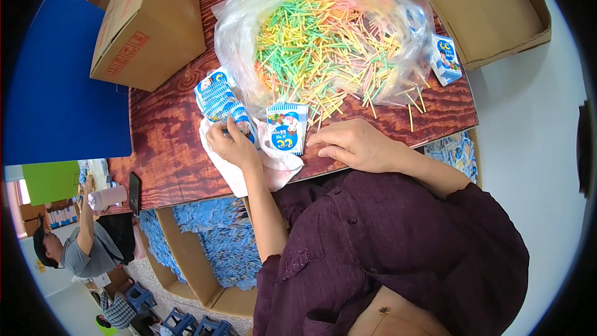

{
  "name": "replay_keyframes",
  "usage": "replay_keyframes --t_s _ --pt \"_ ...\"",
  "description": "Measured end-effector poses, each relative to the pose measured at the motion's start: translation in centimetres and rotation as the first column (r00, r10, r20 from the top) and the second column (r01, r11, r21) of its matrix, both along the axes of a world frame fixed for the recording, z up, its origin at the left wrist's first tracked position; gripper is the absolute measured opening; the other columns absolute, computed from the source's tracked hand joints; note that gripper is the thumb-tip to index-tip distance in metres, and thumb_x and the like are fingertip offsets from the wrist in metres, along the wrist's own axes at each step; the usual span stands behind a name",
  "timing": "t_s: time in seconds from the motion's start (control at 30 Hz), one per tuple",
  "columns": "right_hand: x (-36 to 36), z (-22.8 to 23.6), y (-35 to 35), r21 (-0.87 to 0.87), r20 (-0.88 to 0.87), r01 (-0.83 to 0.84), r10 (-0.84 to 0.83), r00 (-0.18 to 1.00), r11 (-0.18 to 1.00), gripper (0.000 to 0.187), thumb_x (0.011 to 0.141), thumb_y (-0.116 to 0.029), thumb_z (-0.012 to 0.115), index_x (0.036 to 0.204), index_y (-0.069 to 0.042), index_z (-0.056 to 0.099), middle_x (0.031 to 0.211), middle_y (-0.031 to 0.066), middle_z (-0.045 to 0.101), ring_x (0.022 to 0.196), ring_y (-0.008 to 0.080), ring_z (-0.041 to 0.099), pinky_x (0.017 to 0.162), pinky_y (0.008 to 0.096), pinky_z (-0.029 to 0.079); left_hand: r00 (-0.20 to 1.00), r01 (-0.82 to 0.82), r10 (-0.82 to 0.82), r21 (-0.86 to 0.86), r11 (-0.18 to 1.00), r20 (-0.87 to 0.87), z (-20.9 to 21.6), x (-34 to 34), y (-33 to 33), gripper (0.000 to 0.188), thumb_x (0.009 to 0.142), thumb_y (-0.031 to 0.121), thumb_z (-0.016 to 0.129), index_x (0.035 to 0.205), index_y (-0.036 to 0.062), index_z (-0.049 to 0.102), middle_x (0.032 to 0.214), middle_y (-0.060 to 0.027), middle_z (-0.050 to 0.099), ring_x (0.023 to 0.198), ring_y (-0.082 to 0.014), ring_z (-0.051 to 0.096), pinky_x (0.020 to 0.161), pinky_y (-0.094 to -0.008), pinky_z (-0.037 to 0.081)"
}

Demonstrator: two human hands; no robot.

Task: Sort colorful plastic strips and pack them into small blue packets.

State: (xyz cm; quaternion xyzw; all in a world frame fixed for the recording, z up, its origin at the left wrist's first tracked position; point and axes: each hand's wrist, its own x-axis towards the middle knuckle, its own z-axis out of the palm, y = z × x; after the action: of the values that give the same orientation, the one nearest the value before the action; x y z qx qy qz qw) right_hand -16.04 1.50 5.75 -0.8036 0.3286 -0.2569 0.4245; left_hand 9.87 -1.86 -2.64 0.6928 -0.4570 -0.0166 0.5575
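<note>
In the head view, my left hand rests at the lower end of a row of small blue-and-white packets. Its thumb and fingers are apart and touch the packets. A white cloth lies under that hand. Between my hands stands a single blue-and-white packet with a cartoon print. My right hand is just beside this packet's right edge, fingers loosely bent and apart. Beyond both hands, a large clear plastic bag lies open, full of thin sticks in green, yellow, orange and pink.
Another packet stands at the table's right. Cardboard boxes flank the bag, beside a blue panel. Loose sticks lie near the edge. Below are cartons of blue wrappers. A phone, a bottle and a co-worker are left.
</note>
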Motion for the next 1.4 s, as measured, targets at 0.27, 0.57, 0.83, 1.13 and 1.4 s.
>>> replay_keyframes --t_s 0.27,0.57,0.83,1.13,1.4 --pt "-1.3 -0.6 -0.1 0.028 0.002 0.048 -0.048 0.999 0.998 0.021 0.087 -0.013 0.059 0.105 -0.003 0.063 0.096 0.0126 0.065 0.09 0.0299 0.063 0.078 0.0382 0.048 0.889 0.158 -0.209 0.156 0.975 0.407 0.8 -3.6 3.2 0.024 0.079 0.016 0.07 0.096 0.0027 0.058 0.09 -0.0117 0.056 0.09 -0.0293 0.052 0.079 -0.0404 0.038" --pt "-0.8 -0.3 -0.3 0.017 0.019 0.039 -0.04 0.999 0.999 0.022 0.086 -0.015 0.058 0.105 -0.004 0.063 0.095 0.0144 0.065 0.089 0.0327 0.062 0.078 0.0398 0.048 0.856 0.225 -0.336 0.301 0.927 0.393 -1.3 -6.2 3.7 0.017 0.078 0.018 0.07 0.079 0.0073 0.057 0.079 -0.007 0.054 0.08 -0.0284 0.05 0.078 -0.0406 0.034" --pt "-1.1 -1.5 -0.1 -0.035 0.01 0.05 -0.05 0.999 0.998 0.023 0.087 -0.014 0.059 0.105 -0.002 0.063 0.094 0.0123 0.066 0.087 0.0291 0.064 0.077 0.0367 0.049 0.814 0.205 -0.303 0.243 0.948 0.495 -0.6 -6.1 4.1 0.015 0.08 0.014 0.067 0.076 0.0067 0.054 0.078 -0.0065 0.056 0.079 -0.027 0.052 0.083 -0.0424 0.035" --pt "2.2 -3.3 -2.6 0.37 0.228 0.14 -0.236 0.945 0.918 0.02 0.083 -0.015 0.062 0.092 0.002 0.061 0.077 0.0169 0.063 0.071 0.0226 0.062 0.066 0.0346 0.046 0.782 0.416 -0.428 0.131 0.9 0.453 3.9 -8.8 6.5 0.016 0.075 0.007 0.071 0.086 0.0058 0.058 0.091 -0.0103 0.057 0.086 -0.0271 0.054 0.097 -0.0447 0.036" --pt "1.6 -2.9 -2.2 0.148 0.188 0.216 -0.242 0.952 0.965 0.02 0.082 -0.017 0.063 0.082 0.002 0.057 0.072 0.0171 0.059 0.068 0.0312 0.06 0.063 0.0378 0.044 0.7 0.61 -0.454 0.131 0.781 -0.551 4.5 -8.3 7.3 0.007 0.084 0.001 0.065 0.088 0.0001 0.059 0.08 0.0003 0.054 0.073 -0.0055 0.047 0.065 -0.0205 0.04"
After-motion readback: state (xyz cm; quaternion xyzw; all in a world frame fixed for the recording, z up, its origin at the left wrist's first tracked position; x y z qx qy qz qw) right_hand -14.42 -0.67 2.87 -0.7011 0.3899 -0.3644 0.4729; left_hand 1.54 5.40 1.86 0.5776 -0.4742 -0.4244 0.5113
